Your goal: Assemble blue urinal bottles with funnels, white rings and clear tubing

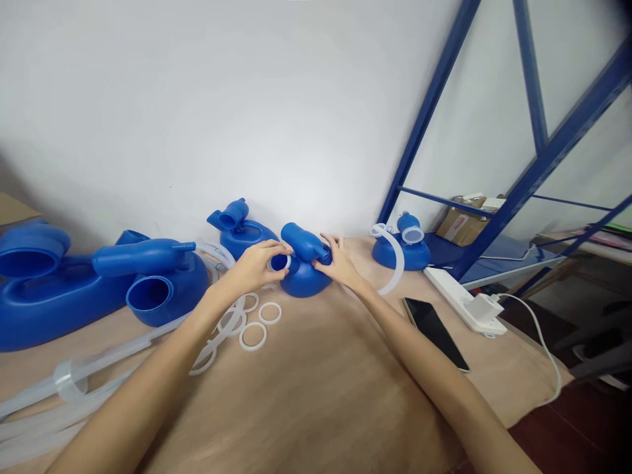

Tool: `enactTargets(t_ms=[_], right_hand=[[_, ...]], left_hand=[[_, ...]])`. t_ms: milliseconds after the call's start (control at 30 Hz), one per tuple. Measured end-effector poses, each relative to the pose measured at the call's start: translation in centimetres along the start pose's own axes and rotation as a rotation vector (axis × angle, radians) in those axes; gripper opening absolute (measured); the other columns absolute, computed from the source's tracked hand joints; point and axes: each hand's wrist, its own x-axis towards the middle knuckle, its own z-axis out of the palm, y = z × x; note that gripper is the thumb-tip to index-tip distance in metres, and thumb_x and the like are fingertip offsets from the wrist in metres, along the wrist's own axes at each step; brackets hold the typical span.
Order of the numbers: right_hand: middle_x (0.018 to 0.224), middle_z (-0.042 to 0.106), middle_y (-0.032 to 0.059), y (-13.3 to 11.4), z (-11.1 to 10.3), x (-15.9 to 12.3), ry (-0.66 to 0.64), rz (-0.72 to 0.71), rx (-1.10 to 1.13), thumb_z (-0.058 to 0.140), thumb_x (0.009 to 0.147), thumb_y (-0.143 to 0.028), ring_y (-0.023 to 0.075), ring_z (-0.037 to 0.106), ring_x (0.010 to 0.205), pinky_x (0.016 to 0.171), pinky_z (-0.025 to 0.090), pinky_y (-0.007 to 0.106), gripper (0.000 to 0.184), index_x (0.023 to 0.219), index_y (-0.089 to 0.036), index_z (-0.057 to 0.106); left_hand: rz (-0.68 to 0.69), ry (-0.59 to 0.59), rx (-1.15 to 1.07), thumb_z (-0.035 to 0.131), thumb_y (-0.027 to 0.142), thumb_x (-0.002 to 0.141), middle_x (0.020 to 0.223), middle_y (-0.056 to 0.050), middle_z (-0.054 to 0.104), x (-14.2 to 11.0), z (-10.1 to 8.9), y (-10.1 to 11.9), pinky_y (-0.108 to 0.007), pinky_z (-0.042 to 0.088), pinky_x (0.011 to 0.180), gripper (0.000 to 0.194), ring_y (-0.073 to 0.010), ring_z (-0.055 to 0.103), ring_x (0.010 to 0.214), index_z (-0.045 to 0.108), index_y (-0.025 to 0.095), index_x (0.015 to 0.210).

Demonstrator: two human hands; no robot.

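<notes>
In the head view, a blue plastic urinal bottle [305,282] stands on the table by the wall, with a rounded body and a spouted blue cap piece [301,241] on top. My left hand [259,266] is closed at the bottle's round mouth, its fingers gripping a white ring [288,263] at the rim. Whether the ring is fully seated I cannot tell. Around the bottle's right side my right hand [340,262] is closed, thumb in front and fingers behind, near the cap's narrow nozzle. Loose white rings [253,336] lie left of the bottle.
More blue bottles [168,283] stand at left and behind. Clear tubes [113,355] lie front left. At right are a bottle with a curved tube [396,263], a phone [435,332], a white power strip [461,304] with a cable, and a blue metal frame [429,112].
</notes>
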Motion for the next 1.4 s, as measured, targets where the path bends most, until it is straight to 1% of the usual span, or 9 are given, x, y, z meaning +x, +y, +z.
enactTargets(t_ms=[100,367,533,800,967,1100,1233,1333,1400], right_hand=[[0.163,0.035,0.0167,1.0,0.1,0.7,-0.150,-0.114,0.053,0.067,0.087,-0.047,0.0390,0.032,0.153,0.123,0.029,0.062,0.071,0.152,-0.025,0.048],[0.135,0.056,0.0146,2.1,1.1,0.8,-0.174,-0.196,0.037,0.064,0.085,-0.038,0.0361,0.048,0.129,0.118,0.034,0.061,0.063,0.145,-0.020,0.053],[0.131,0.056,0.0150,2.3,1.3,0.5,-0.130,-0.182,0.043,0.064,0.085,-0.037,0.0354,0.049,0.124,0.114,0.038,0.057,0.061,0.142,-0.018,0.054],[0.131,0.057,0.0132,2.1,1.2,0.3,-0.116,-0.162,0.079,0.066,0.082,-0.033,0.0346,0.050,0.127,0.115,0.040,0.056,0.054,0.134,-0.020,0.060],[0.135,0.058,0.0110,1.3,-0.5,0.8,-0.268,-0.179,0.108,0.065,0.085,-0.031,0.0326,0.051,0.131,0.119,0.038,0.055,0.037,0.120,-0.022,0.068],[0.144,0.059,0.0092,0.8,-1.8,1.1,-0.354,-0.158,0.151,0.065,0.087,-0.034,0.0335,0.049,0.139,0.123,0.033,0.057,0.036,0.122,-0.024,0.069],[0.150,0.059,0.0090,0.2,-3.1,1.3,-0.393,-0.181,0.199,0.070,0.084,-0.034,0.0343,0.051,0.143,0.125,0.032,0.057,0.059,0.141,-0.027,0.061],[0.159,0.051,0.0124,-0.2,-3.8,1.0,-0.392,-0.199,0.256,0.073,0.080,-0.032,0.0333,0.052,0.144,0.123,0.038,0.054,0.101,0.167,-0.025,0.024],[0.153,0.057,0.0144,-0.3,-4.2,0.9,-0.394,-0.171,0.245,0.071,0.080,-0.029,0.0325,0.061,0.134,0.117,0.045,0.052,0.111,0.170,-0.022,0.008]], left_hand=[[-0.007,0.060,0.093,0.067,0.022,0.076,0.112,-0.010,0.069,0.0,1.4,0.5,-0.042,0.055,0.097,0.031,-0.0271,0.066,0.105,0.068,0.017,0.106],[-0.220,0.240,0.160,0.064,0.043,0.089,0.107,-0.010,0.063,0.0,6.6,1.2,-0.045,0.056,0.090,0.031,-0.0291,0.066,0.101,0.056,0.020,0.108],[-0.359,0.252,0.141,0.063,0.039,0.089,0.130,-0.015,0.060,0.3,6.8,1.2,-0.048,0.056,0.093,0.044,-0.0328,0.066,0.112,0.049,0.019,0.126],[-0.151,0.191,0.112,0.059,0.030,0.086,0.118,-0.014,0.063,0.4,6.4,0.4,-0.050,0.050,0.106,0.032,-0.0327,0.061,0.117,0.052,0.020,0.116],[-0.132,0.042,0.034,0.059,0.048,0.090,0.130,-0.017,0.062,0.1,4.3,0.0,-0.049,0.050,0.107,0.051,-0.0323,0.061,0.123,0.049,0.018,0.131],[-0.433,-0.191,0.208,0.058,0.070,0.087,0.142,-0.028,0.058,-0.2,1.6,1.7,-0.056,0.053,0.096,0.088,-0.0449,0.059,0.129,0.039,0.011,0.149],[-0.601,-0.382,0.484,0.058,0.067,0.088,0.108,-0.025,0.074,-1.2,0.1,4.3,-0.053,0.054,0.080,0.058,-0.0459,0.071,0.099,0.069,0.015,0.110],[-0.531,-0.446,0.491,0.067,0.051,0.083,0.097,-0.020,0.076,-2.1,0.4,4.8,-0.048,0.053,0.077,0.032,-0.0410,0.072,0.092,0.073,0.020,0.090],[-0.521,-0.480,0.474,0.072,0.045,0.077,0.088,-0.018,0.076,-2.5,1.1,4.4,-0.046,0.053,0.075,0.024,-0.0397,0.072,0.088,0.072,0.020,0.079]])
